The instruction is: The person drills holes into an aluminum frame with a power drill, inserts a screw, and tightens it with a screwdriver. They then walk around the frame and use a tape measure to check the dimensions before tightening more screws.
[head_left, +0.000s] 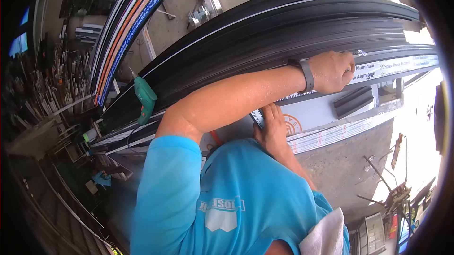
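Note:
My left hand [333, 71] reaches far across to the right, a dark band on its wrist. Its fingers are curled at a long profile with printed "Aluminum" film [392, 69]; a small shiny piece [362, 52] shows just beyond the knuckles, and what the fingers grip is hidden. Below my left forearm, my right hand [272, 125] is closed round the end of a short dark profile with a white printed label [257, 119], over a grey surface [314, 108].
Long black profiles [283, 18] lie beyond my arm. A green drill [145, 100] is at the left, near blue and orange wrapped profiles [124, 33]. Short dark pieces [353, 103] lie right of my right hand. A metal stand [397, 198] is at lower right.

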The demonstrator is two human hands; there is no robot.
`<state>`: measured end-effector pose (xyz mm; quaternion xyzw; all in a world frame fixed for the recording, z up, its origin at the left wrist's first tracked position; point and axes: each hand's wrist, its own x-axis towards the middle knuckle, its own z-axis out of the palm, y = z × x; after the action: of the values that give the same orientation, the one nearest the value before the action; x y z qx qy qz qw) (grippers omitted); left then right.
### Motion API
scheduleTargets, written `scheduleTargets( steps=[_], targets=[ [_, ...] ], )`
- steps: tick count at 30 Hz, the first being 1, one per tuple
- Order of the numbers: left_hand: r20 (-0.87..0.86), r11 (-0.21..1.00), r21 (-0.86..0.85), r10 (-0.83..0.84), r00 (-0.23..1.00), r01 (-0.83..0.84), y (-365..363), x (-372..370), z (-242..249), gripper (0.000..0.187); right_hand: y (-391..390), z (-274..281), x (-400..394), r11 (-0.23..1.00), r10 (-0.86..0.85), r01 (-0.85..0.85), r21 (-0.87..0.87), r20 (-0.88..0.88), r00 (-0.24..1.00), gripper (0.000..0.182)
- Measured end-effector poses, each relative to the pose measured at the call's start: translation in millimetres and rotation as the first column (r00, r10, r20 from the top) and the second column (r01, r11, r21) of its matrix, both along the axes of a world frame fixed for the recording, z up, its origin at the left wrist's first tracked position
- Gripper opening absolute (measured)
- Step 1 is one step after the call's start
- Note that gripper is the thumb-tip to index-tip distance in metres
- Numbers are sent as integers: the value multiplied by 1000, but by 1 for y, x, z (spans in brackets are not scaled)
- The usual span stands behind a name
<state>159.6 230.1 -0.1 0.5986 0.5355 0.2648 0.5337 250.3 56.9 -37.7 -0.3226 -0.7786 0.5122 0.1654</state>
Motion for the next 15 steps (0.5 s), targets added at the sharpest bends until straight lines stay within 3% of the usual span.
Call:
scheduleTargets(
  steps=[2,4,6,7,9,10,11,12,14,15],
  targets=[
    [373,909,-383,-11,928,165,5,-8,7,33,-7,2,4,999,-25,24,-44,-11,1000,80],
    [606,781,-571,191,772,255,12,-20,-3,33,-6,3,4,997,-50,48,-61,-31,998,78],
    [533,799,-576,203,822,176,21,-29,-15,34,-5,1,4,998,-45,44,-45,-24,999,80],
    [205,910,-412,36,978,53,25,-25,-21,36,-6,1,5,998,-43,43,-44,-19,999,81],
    [-128,995,75,-61,990,71,17,-11,-28,35,-9,-3,5,998,-44,43,-40,-3,999,83],
    [-290,940,313,-38,956,132,10,-3,-32,34,-9,-3,5,998,-38,38,-49,-5,999,83],
    [-53,989,-66,-133,990,130,11,-6,3,29,-7,-1,5,998,-34,33,-56,-8,999,84],
    [433,837,-500,21,901,221,14,-12,-6,29,-8,1,6,998,-30,29,-63,-7,1000,84],
    [789,700,-548,249,562,458,23,-30,-41,32,-7,-1,8,999,-26,26,-46,-3,1000,85],
    [541,935,-271,-50,840,230,24,-23,-48,32,-6,-3,5,999,-31,31,-39,-6,1000,85]
  ],
)
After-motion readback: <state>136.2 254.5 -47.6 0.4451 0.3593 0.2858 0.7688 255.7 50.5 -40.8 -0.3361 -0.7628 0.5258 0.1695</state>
